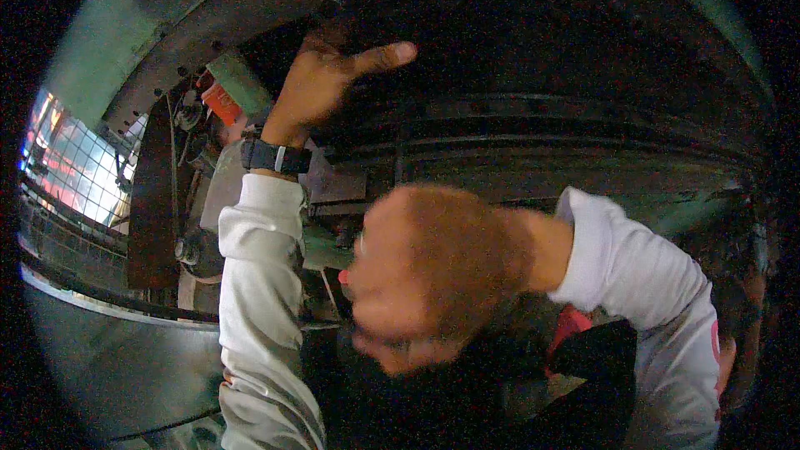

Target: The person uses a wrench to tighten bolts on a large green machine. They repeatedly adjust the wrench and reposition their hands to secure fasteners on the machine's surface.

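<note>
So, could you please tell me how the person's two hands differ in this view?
The left hand is raised against the dark machine underside, sharp, thumb stretched out; the right hand is close to the camera, blurred, its fingers unclear. The left wrist carries a dark watch; none shows on the right. The left is nearest an orange tag. Both come from white sleeves.

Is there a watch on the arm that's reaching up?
Yes, a dark watch sits on the wrist just below the raised left hand.
</note>
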The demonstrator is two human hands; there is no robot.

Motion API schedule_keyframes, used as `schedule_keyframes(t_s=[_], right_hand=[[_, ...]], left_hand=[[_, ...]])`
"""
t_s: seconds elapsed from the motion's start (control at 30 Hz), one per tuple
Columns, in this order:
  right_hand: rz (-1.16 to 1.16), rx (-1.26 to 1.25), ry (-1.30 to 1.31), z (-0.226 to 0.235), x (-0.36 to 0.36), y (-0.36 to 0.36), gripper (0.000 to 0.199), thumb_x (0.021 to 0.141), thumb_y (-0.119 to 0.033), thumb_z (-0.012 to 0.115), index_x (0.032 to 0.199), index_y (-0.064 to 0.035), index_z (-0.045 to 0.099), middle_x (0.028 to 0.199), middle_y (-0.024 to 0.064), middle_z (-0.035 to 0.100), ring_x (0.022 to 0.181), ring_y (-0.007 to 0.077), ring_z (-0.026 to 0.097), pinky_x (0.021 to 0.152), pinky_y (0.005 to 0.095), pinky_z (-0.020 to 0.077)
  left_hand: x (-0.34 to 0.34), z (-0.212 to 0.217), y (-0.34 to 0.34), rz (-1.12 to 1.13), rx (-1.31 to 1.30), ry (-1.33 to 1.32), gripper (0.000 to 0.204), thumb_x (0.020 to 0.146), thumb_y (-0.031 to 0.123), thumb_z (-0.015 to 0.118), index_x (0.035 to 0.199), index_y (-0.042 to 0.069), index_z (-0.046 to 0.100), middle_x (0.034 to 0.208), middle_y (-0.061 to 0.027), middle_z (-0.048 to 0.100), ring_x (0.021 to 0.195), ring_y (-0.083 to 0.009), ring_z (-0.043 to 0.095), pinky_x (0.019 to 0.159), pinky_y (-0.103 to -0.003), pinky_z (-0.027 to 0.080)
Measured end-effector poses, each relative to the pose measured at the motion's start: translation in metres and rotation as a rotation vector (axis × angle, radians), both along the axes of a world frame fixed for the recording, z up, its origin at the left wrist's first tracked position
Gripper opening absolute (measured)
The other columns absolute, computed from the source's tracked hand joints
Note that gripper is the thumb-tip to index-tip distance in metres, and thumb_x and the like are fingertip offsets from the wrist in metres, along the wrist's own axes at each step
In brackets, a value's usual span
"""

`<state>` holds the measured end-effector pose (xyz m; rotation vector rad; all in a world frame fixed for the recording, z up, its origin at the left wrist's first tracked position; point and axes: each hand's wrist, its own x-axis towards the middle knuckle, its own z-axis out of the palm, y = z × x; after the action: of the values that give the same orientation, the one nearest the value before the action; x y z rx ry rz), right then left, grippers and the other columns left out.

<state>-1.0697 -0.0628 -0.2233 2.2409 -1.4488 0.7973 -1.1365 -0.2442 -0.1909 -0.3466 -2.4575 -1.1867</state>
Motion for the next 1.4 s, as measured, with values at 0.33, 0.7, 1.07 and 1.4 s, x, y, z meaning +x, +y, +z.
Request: schedule_keyframes(t_s=[0.33, 0.7, 1.07, 1.4], right_hand=[[0.041, -0.057, -0.018, -0.005, -0.016, -0.014, 0.033, 0.073, -0.028, 0.069, 0.052, -0.014, 0.048, 0.055, 0.0041, 0.051, 0.049, 0.0263, 0.055, 0.045, 0.0405, 0.042], [-0.289, 0.464, -0.425, -0.052, 0.091, 0.118, 0.05, 0.091, -0.05, 0.057, 0.068, -0.0047, 0.063, 0.068, 0.0156, 0.06, 0.066, 0.0378, 0.06, 0.063, 0.048, 0.0492], [-0.927, 1.57, -0.709, -0.18, -0.024, 0.213, 0.062, 0.096, -0.058, 0.047, 0.13, -0.0078, 0.06, 0.124, 0.0224, 0.063, 0.119, 0.0413, 0.056, 0.1, 0.0539, 0.0433], [-1.183, 1.275, -0.819, -0.381, -0.015, 0.215, 0.064, 0.096, -0.059, 0.045, 0.134, -0.0089, 0.056, 0.129, 0.0224, 0.058, 0.124, 0.0412, 0.052, 0.103, 0.053, 0.0403]], left_hand=[[0.005, 0.0, 0.003, 0.062, 0.084, -0.021, 0.086, 0.067, 0.046, 0.087, 0.127, -0.007, 0.057, 0.135, -0.02, 0.056, 0.127, -0.0292, 0.05, 0.11, -0.037, 0.035], [0.038, -0.007, -0.026, 0.397, 0.123, -0.227, 0.101, 0.077, 0.048, 0.078, 0.148, -0.007, 0.031, 0.147, -0.0237, 0.04, 0.132, -0.0336, 0.044, 0.111, -0.04, 0.035], [0.154, -0.147, 0.085, 0.327, 0.316, 0.198, 0.025, 0.095, 0.021, 0.063, 0.105, -0.002, 0.065, 0.102, -0.0127, 0.065, 0.099, -0.0254, 0.059, 0.091, -0.036, 0.046], [0.239, -0.302, 0.169, -0.668, -0.591, -0.997, 0.045, 0.093, 0.02, 0.061, 0.137, 0.017, 0.055, 0.132, -0.0223, 0.054, 0.116, -0.0404, 0.055, 0.101, -0.044, 0.045]])
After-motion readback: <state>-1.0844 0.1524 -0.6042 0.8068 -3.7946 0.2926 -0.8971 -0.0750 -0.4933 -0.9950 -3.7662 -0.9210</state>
